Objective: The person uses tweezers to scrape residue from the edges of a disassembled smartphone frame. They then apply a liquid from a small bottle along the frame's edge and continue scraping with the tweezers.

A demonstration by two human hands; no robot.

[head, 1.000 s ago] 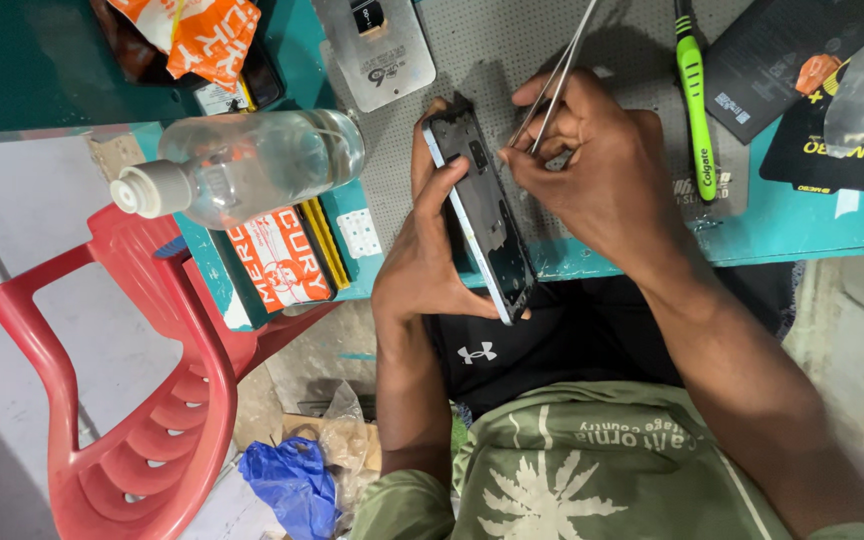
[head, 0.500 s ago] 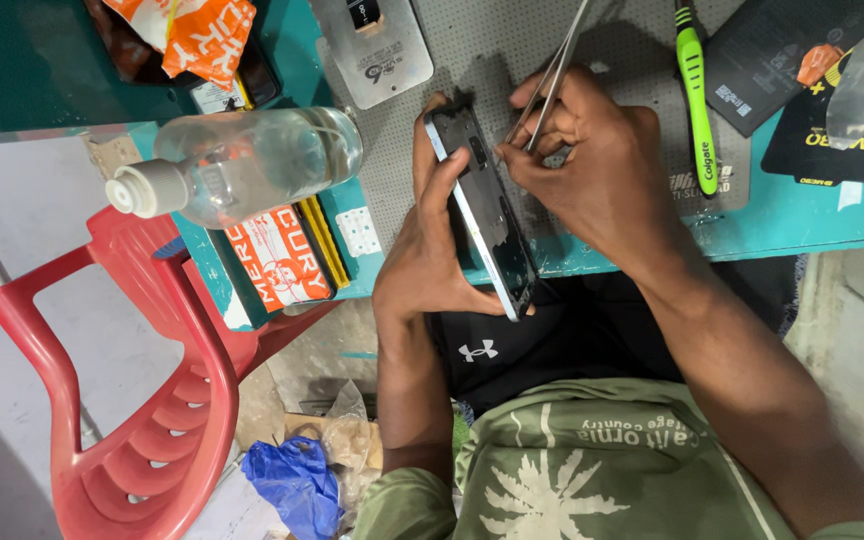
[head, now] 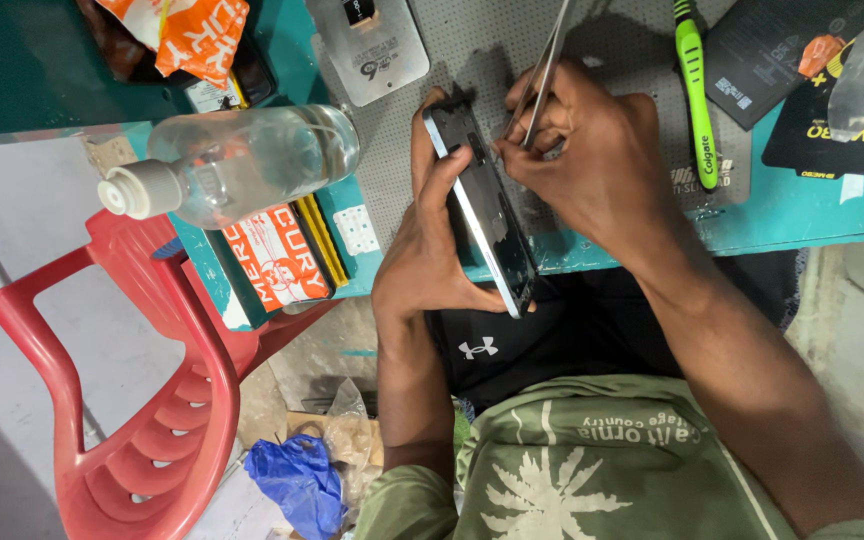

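Gripping a dark phone (head: pixel 482 205) on edge, the left hand (head: pixel 430 250) wraps it from the left, thumb along the lower rim, fingers curled behind. The phone stands tilted over the near edge of a grey mat (head: pixel 472 70).
Right hand (head: pixel 592 160): closed on steel tweezers (head: pixel 542 75), pinched between thumb and fingers just right of the phone; tips meet the phone's upper part, shafts rise up and away.
Mat: perforated, matte, lying on a teal bench (head: pixel 782 215).
Bottle (head: pixel 232 165): clear plastic, white cap, on its side left of the phone.
Box (head: pixel 277 258): orange and white card, below the bottle, left of the phone.
Toothbrush (head: pixel 694 90): green, slim, right of the phone, past the right hand.
Plate (head: pixel 370 45): grey metal, rounded corners, above the phone.
Chair (head: pixel 142 400): red moulded plastic, glossy, lower left of the phone.
Bag (head: pixel 297 480): blue, crumpled, on the floor below the phone.
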